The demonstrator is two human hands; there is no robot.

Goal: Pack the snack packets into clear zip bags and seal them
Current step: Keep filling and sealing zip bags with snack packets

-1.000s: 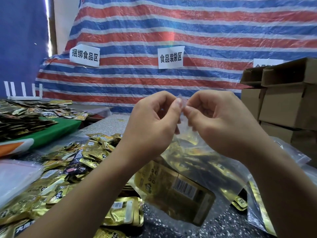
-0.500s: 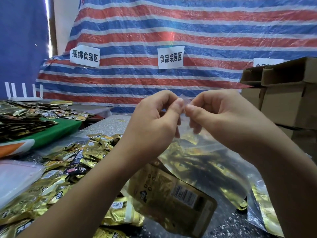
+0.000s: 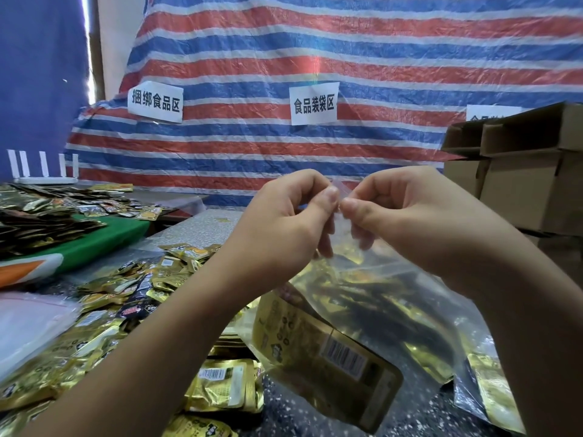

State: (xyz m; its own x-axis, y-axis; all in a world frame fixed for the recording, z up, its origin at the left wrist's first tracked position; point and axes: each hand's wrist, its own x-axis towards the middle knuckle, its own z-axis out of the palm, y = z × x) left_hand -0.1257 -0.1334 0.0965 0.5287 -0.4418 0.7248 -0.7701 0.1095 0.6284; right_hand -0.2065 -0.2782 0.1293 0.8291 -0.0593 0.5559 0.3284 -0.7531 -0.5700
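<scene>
A heap of gold snack packets point(image 3: 104, 298) lies on the speckled tabletop point(image 3: 419, 417) at the left. Beside it, the left hand point(image 3: 284, 222) is raised, its grip pinching the top edge of a clear zip bag point(image 3: 372, 298) between thumb and forefinger. The right hand point(image 3: 419, 216) pinches the same edge, thumb tips nearly touching. The bag hangs below both hands, holding gold packets, its bottom near the tabletop. Cardboard boxes point(image 3: 530, 184) stand stacked at the far right.

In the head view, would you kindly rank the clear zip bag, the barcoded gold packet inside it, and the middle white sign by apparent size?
1. Clear zip bag, largest.
2. Barcoded gold packet.
3. Middle white sign, smallest, though it hangs farther away, so true size is unsure.
</scene>
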